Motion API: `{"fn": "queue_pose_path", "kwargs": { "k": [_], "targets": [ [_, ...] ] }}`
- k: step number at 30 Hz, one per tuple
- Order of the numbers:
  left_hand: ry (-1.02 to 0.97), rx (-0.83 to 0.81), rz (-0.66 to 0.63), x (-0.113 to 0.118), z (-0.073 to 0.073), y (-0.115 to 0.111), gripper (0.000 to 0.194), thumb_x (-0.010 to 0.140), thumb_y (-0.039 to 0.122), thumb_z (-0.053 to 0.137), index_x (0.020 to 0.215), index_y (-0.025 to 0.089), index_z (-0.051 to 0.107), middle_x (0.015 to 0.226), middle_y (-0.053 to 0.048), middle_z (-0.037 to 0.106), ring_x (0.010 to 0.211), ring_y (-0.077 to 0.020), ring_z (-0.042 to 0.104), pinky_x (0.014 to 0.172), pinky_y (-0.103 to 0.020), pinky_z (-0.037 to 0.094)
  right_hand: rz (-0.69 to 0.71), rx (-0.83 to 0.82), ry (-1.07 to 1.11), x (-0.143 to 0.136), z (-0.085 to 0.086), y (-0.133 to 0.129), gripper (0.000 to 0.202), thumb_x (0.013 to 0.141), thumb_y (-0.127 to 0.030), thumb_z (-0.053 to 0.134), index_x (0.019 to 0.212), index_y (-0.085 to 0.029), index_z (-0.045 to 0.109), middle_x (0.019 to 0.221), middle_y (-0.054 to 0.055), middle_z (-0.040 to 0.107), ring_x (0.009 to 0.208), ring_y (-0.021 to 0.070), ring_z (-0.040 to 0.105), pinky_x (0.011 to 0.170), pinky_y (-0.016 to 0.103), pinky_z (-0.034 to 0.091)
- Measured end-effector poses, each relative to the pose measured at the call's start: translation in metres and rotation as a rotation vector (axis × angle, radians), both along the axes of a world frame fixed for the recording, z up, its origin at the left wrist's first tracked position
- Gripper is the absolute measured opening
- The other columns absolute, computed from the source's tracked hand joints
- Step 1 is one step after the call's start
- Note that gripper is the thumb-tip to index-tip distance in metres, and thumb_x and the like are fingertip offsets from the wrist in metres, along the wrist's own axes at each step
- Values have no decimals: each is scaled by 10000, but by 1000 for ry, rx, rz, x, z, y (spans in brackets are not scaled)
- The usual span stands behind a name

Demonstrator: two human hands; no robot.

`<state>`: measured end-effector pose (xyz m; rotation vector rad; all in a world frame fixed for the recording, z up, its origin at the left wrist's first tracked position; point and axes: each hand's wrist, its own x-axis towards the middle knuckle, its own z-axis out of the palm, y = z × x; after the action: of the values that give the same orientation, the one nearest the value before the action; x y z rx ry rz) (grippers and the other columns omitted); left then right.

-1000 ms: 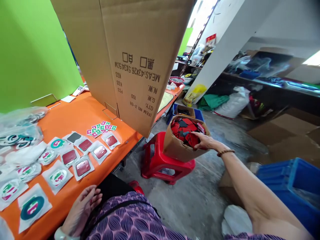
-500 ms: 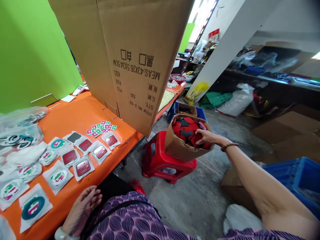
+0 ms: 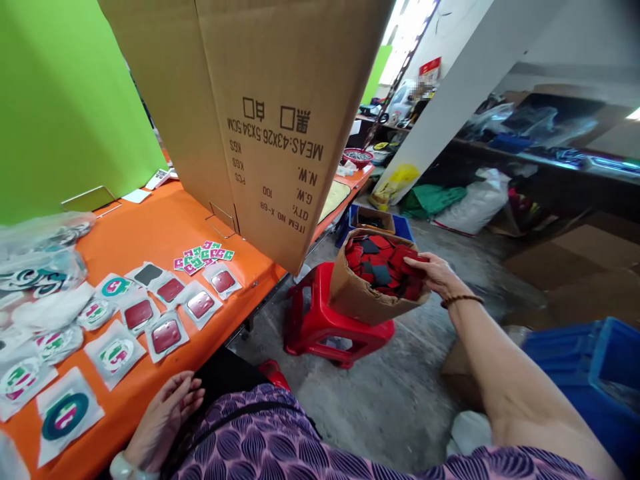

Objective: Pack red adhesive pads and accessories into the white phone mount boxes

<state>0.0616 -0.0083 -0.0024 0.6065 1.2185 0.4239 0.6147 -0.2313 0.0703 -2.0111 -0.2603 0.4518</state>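
Observation:
My right hand (image 3: pixel 436 272) is over the near right rim of a cardboard box (image 3: pixel 367 300), thumb and fingers closed on a dark red flat piece (image 3: pixel 411 259). Inside the box lie many loose red and black flat pieces (image 3: pixel 381 275). My left hand (image 3: pixel 173 407) rests palm up by the table's front edge, fingers loosely curled and holding nothing. Near it on the orange table (image 3: pixel 145 233) lie clear packets with red pads (image 3: pixel 166 335), packets with round green-and-pink printed items (image 3: pixel 117 357), and a pile of small printed cards (image 3: pixel 203 257).
The box stands on a red plastic stool (image 3: pixel 313 330). A tall cardboard panel (image 3: pixel 270 167) rises from the table edge. At right are a blue crate (image 3: pixel 595 360) and cartons (image 3: pixel 590 260); plastic bags (image 3: pixel 43 267) lie at far left.
My right hand has moved from inside the box toward its right rim, and now a red piece shows in its fingers. My left hand has stayed in place.

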Motion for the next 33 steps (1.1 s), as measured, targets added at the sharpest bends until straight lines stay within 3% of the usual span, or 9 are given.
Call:
{"fn": "queue_pose_path", "kwargs": {
  "k": [3,5,11,14,17,21,27,31,33],
  "targets": [
    [-52,-47,2,6,8,-4,225,715,92,720,903,144,608,827,-72,693,745,-186,692,728,-304,560,170,53,105,-36,9,16,250,643,-283,697,755,-214,484,712,18,610,624,165,583,614,301,480],
    [-168,-106,-34,15,17,-9,203,735,187,730,902,146,624,859,-91,698,779,-206,693,746,-331,545,457,12,197,-79,8,37,312,616,-339,754,781,-231,513,692,-9,601,582,155,553,544,271,443],
    [-560,-287,-259,39,24,-7,533,799,615,541,997,132,649,875,-123,698,745,-269,694,789,-496,493,1113,-82,473,-258,-16,131,370,630,-443,715,796,-255,443,622,-59,505,527,131,458,515,252,381],
    [-688,-295,-323,28,19,-4,682,780,716,444,1091,141,639,879,-134,710,718,-280,688,862,-587,427,1428,-57,400,-336,-23,175,243,642,-305,633,786,-223,456,697,-39,525,643,141,485,600,249,399],
    [-740,-302,-290,5,17,-5,769,767,753,409,1189,141,606,899,-151,718,747,-308,688,891,-619,389,1667,-69,235,-385,-28,210,273,624,-186,571,889,-210,510,840,-9,571,777,167,513,686,259,408],
    [-751,-222,-44,-29,12,-3,666,818,637,492,1224,116,582,883,-147,723,791,-293,693,902,-554,420,1742,-90,1,-423,-29,238,277,657,-179,585,909,-212,474,834,-8,537,752,166,501,670,265,398],
    [-717,-77,343,-68,7,7,439,853,447,581,1140,116,616,944,-130,726,823,-251,693,865,-480,491,1841,66,-217,-466,-18,271,372,688,-208,650,1036,-216,518,1026,44,531,927,208,528,816,322,435],
    [-717,-32,430,-95,8,8,464,838,450,601,1124,85,620,1059,-177,703,931,-299,683,804,-420,524,1808,166,-209,-479,-27,335,231,853,-385,540,1001,-207,540,928,43,584,819,184,565,738,302,468],
    [-729,-14,475,-107,8,7,438,834,402,620,1125,75,617,1111,-190,685,1000,-317,663,824,-415,519,1715,209,-398,-487,-36,379,224,913,-369,451,1020,-197,547,893,49,595,794,184,570,742,312,465]
  ]
}}
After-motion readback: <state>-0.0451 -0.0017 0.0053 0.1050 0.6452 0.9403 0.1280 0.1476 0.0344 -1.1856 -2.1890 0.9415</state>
